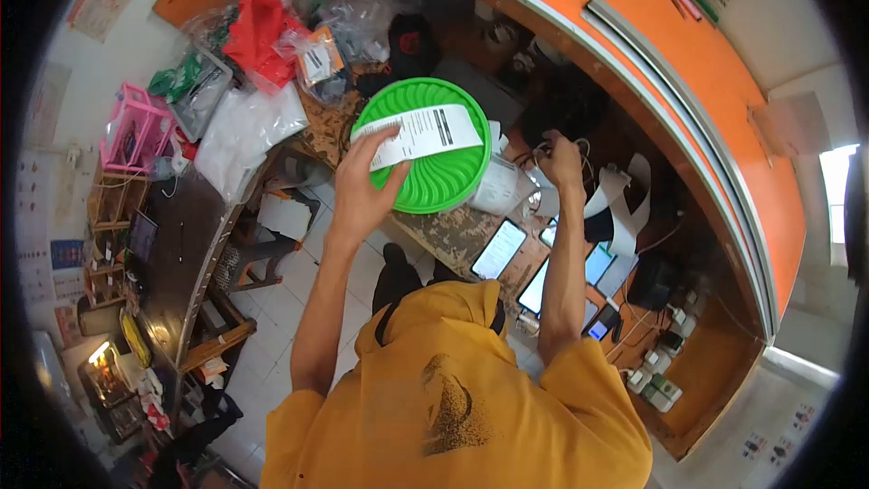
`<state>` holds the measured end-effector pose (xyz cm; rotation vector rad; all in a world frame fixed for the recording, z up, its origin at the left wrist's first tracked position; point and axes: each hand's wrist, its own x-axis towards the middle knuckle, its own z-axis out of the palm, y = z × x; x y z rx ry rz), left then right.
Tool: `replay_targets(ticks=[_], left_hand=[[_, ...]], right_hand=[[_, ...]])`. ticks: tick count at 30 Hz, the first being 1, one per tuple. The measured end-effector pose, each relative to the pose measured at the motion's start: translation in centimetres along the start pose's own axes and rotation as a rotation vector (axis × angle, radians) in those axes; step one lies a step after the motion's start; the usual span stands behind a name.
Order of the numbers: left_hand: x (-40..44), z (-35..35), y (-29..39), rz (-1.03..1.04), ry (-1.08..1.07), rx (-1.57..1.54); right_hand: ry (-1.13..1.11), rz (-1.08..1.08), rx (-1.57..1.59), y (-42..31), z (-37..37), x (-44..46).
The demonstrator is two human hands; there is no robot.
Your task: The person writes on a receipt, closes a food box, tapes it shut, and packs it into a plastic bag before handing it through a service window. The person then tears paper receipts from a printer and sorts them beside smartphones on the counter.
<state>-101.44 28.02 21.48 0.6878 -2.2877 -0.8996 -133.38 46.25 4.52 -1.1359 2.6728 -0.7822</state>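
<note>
A green round lid point(434, 183) with swirled ridges lies on the worn tabletop. Across it rests a white printed receipt point(444, 127). My left hand point(362, 186) reaches over the lid's left side, its fingers laid on the receipt's left end and the thumb spread apart on the lower edge. Further right, my right hand point(561, 161) is over the cluttered back of the table, fingers curled; what they hold, if anything, is too small to make out. Beside the lid stands a clear plastic container point(498, 188). A curled white paper strip point(625, 217) lies right of my right forearm.
Several phones, one a lit smartphone point(499, 249), lie along the table's near edge. Chargers point(656, 376) and cables fill the right corner. A red plastic bag point(258, 36) and clear bags heap at upper left. A pink basket point(136, 131) stands beyond. An orange counter panel point(715, 100) curves behind.
</note>
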Motion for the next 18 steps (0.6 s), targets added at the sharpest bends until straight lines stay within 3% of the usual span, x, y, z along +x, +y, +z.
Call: replay_targets(ticks=[3,5,7,9,11,13,15,17,18], left_hand=[[5.4,1.7,-3.5,0.181,-0.104,0.064],[7.6,3.4,-7.1,0.026,-0.328,0.118],[8.2,4.8,-9.7,-0.091,-0.473,0.158],[8.0,5.6,-11.1,-0.060,-0.551,0.189],[6.9,5.5,-10.7,-0.067,-0.500,0.102],[4.7,3.6,-7.5,-0.214,-0.343,-0.139],[2.0,1.5,-5.4,-0.456,-0.234,-0.570],[-1.2,-0.2,-4.9,-0.416,-0.041,-0.788],[-3.0,-1.0,-5.5,-0.457,0.024,-0.854]], right_hand=[[0.037,0.052,0.412,-5.0,-4.0,-2.1],[0.038,-0.042,0.452,-7.4,-4.6,-4.8],[-0.075,0.014,0.386,-7.9,-3.4,-8.3],[-0.203,0.119,0.744,-8.3,-1.7,-12.6],[-0.284,0.223,0.930,-10.9,-2.1,-16.1],[-0.258,0.361,1.052,-14.3,-2.2,-17.5],[-0.179,0.248,1.056,-18.1,-2.0,-16.8],[-0.117,0.072,1.068,-22.6,-1.3,-14.7],[-0.259,0.035,1.125,-24.4,-0.8,-13.5]])
